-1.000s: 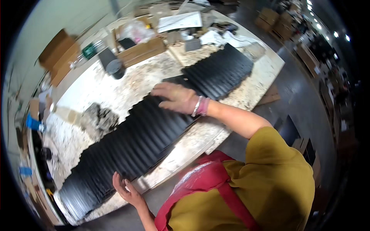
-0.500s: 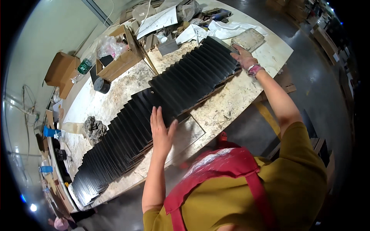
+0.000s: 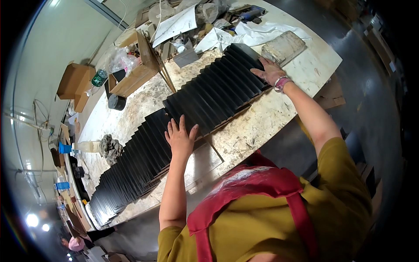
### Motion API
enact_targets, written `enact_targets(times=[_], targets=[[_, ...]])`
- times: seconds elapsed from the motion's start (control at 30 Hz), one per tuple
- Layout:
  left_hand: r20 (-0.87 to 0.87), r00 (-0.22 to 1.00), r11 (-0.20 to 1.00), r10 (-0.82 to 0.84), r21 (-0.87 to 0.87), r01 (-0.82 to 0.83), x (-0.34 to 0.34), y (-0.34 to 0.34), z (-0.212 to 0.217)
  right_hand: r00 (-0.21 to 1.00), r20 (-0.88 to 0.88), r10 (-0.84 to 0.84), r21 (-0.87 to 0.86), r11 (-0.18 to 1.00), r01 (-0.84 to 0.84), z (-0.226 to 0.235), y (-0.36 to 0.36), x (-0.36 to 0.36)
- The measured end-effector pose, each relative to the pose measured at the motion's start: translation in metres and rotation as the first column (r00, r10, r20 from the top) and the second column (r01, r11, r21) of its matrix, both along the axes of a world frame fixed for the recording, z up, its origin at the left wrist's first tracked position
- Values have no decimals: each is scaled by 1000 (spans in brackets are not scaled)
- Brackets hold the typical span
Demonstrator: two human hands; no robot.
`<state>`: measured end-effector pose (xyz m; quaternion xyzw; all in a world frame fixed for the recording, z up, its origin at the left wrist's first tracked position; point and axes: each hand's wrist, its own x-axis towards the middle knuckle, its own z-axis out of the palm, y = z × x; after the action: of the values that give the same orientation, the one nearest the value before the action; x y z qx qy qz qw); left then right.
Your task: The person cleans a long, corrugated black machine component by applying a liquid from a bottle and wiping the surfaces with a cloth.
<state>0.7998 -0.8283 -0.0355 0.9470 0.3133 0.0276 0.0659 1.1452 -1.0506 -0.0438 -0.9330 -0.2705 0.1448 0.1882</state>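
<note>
A long black pleated bellows cover (image 3: 209, 89) lies diagonally across the worktable (image 3: 244, 126), its folds spread from the lower left to the upper right. My left hand (image 3: 180, 137) rests on the flat panel near its middle, palm down with fingers spread. At the upper right end, my right hand (image 3: 269, 72) lies on the last folds and their edge, fingers stretched apart. A bracelet circles the right wrist. Neither hand grips anything. Just beyond the right hand sits a worn, pale block (image 3: 283, 48).
An open cardboard box (image 3: 131, 81) of plastic wrap stands beyond the cover, near a black roll (image 3: 116, 102) and a bottle (image 3: 99, 77). A crumpled grey rag (image 3: 111, 148) lies beside the left folds. Scraps and white cloth (image 3: 218, 39) crowd the far edge.
My left hand has come down onto the middle panel with its fingers spread wider. My right hand has shifted slightly left onto the end folds. The whole view has tilted a little.
</note>
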Motion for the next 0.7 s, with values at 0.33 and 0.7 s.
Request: enact_targets(times=[0.33,0.7], targets=[[388,917,915,-89,-331,229,37,-23,19,952,-305,-19,11,1000,24,15,2,-26],[259,895,837,-363,-331,435,94,-15,29,577,-802,155,597,182,781,-75,-77,8]])
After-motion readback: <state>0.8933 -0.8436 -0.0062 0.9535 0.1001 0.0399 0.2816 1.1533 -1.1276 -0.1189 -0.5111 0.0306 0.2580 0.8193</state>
